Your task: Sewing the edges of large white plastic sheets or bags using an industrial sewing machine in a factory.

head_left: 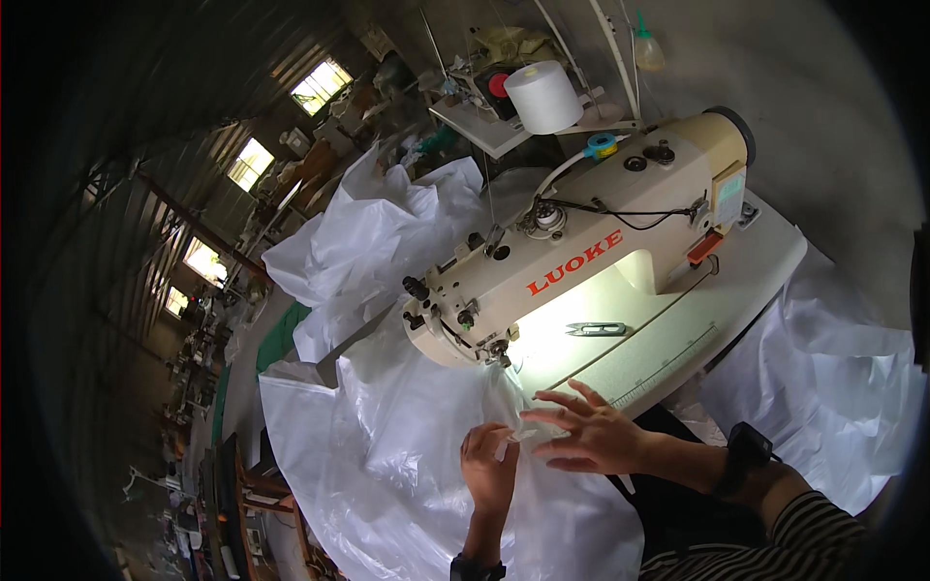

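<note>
1. A glossy white sheet (407, 474) spreads in folds from beneath the needle end of a cream sewing machine (581, 242) toward the wearer.
2. The left hand (490, 467) is curled, its thumb and fingers pinching the sheet's edge.
3. The right hand (589, 432) is open, fingers spread beside that edge; whether they touch it, I cannot tell.
4. Small snips (596, 329) lie under the machine's arm.

White glare floods the machine bed (555, 353) amid a dim, edge-warped room (247, 102).
</note>
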Demonstrator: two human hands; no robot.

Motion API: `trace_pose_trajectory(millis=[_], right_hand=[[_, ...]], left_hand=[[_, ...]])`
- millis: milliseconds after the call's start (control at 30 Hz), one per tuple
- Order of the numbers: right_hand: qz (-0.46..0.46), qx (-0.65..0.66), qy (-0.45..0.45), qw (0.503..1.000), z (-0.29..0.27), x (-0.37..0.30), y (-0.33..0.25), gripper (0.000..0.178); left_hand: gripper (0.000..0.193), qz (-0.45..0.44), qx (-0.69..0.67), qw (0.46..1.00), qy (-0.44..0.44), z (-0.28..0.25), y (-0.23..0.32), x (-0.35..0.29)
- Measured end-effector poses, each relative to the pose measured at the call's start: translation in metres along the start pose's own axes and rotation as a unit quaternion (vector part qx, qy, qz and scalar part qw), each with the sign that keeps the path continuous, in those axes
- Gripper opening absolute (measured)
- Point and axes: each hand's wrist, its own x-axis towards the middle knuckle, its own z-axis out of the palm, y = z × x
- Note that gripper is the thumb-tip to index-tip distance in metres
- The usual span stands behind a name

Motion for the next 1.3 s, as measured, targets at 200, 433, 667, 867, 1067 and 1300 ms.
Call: trace_pose_trajectory(millis=[200,433,667,867,1067,1300], right_hand=[[0.08,-0.08,-0.041,0.993,0.03,-0.005,0.0,0.035],[0.118,-0.129,-0.039,0.984,0.039,0.0,0.015,0.037],[0.182,-0.097,0.027,0.978,0.023,-0.016,0.001,0.032],[0.373,0.068,-0.073,0.922,0.027,-0.083,-0.02,0.05],[0.439,0.458,0.061,0.77,0.063,-0.078,-0.032,0.048],[0.221,0.096,0.015,0.97,0.032,-0.058,-0.058,0.057]], left_hand=[[0.018,-0.003,-0.007,1.0,0.012,0.006,0.008,-0.002],[0.02,0.121,0.016,0.992,-0.017,0.01,0.003,-0.016],[0.017,0.14,0.017,0.988,-0.061,0.022,-0.001,-0.025],[0.019,0.145,0.056,0.987,-0.046,0.027,0.006,-0.032],[0.025,0.159,0.059,0.984,-0.047,0.022,0.012,-0.039],[0.025,0.187,0.143,0.963,-0.129,0.016,0.014,-0.053]])
